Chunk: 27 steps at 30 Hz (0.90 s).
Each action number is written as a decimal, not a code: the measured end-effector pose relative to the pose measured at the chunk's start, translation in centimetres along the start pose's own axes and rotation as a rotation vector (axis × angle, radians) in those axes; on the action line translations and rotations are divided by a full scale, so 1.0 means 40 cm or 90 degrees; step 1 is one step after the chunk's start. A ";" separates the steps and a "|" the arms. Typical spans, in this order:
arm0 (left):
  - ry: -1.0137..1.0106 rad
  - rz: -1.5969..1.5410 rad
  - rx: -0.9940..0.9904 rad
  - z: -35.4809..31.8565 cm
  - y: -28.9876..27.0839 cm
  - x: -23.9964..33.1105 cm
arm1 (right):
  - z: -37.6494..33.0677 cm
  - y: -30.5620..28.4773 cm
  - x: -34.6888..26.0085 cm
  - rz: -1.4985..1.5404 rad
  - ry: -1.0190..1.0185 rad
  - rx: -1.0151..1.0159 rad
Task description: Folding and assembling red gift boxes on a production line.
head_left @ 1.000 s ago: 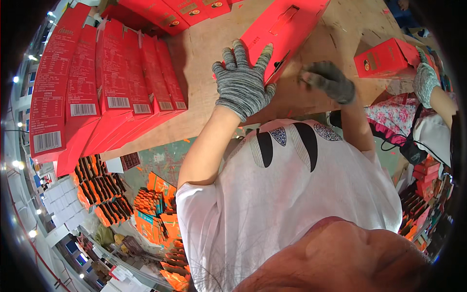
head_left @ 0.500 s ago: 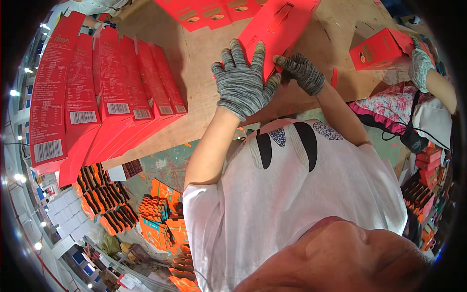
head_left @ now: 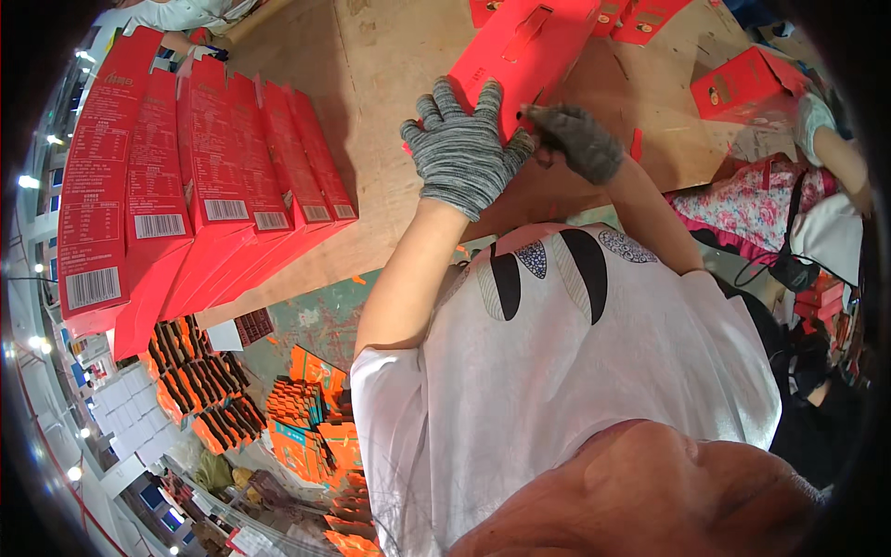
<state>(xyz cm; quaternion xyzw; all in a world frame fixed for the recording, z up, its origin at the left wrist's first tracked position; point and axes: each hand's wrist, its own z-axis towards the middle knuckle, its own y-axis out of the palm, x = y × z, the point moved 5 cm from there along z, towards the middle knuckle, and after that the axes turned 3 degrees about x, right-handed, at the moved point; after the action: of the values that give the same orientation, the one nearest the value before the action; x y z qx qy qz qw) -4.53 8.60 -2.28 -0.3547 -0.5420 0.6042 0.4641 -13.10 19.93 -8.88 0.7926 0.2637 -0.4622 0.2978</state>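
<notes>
A long red carton point(head_left: 515, 60) with a handle slot in its top lies on the table in front of me. My left hand point(head_left: 461, 153), in a grey striped knit glove, rests on the carton's near end with fingers spread flat. Its thumb reaches down by the near right corner. My right hand point(head_left: 577, 141), also gloved and slightly blurred, is beside that corner with its fingers curled in toward the carton. Whatever those fingers pinch is too small or hidden to make out.
Tall red cartons point(head_left: 218, 167) stand in a row at the left. More red cartons point(head_left: 640, 19) lie at the far side. On the right, a co-worker's gloved hand point(head_left: 814, 125) touches another red carton point(head_left: 747, 84). Orange packets point(head_left: 302, 408) are stacked below the table's edge.
The far cartons now appear farther right. The co-worker's carton and hand have shifted right. My right hand has moved slightly at the corner, while my left stays on the carton.
</notes>
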 end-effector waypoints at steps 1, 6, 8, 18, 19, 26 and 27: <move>0.007 0.003 0.008 0.000 0.001 0.002 | 0.000 -0.003 0.009 0.099 -0.013 -0.020; 0.023 0.011 0.012 -0.007 0.000 0.003 | -0.009 0.027 0.006 0.031 -0.107 0.036; 0.025 0.013 0.004 -0.003 0.001 0.002 | -0.010 0.031 -0.004 -0.007 -0.123 0.076; -0.041 0.014 0.022 0.025 -0.002 0.023 | 0.023 -0.113 -0.010 -0.036 -0.170 0.006; -0.057 0.035 -0.010 0.031 0.000 0.027 | 0.030 -0.127 -0.010 -0.102 -0.246 0.033; 0.138 -0.028 0.019 0.030 -0.009 -0.026 | -0.082 0.043 -0.160 -0.677 -0.861 0.202; 0.154 -0.024 0.026 0.024 -0.004 -0.051 | -0.082 0.068 -0.163 -0.701 -0.858 0.159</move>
<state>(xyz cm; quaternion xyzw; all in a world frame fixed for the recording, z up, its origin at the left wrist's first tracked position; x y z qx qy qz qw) -4.75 6.34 -2.12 -0.4052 -0.4760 0.5590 0.5447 -12.15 19.48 -1.16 0.1379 0.3242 -0.9352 0.0358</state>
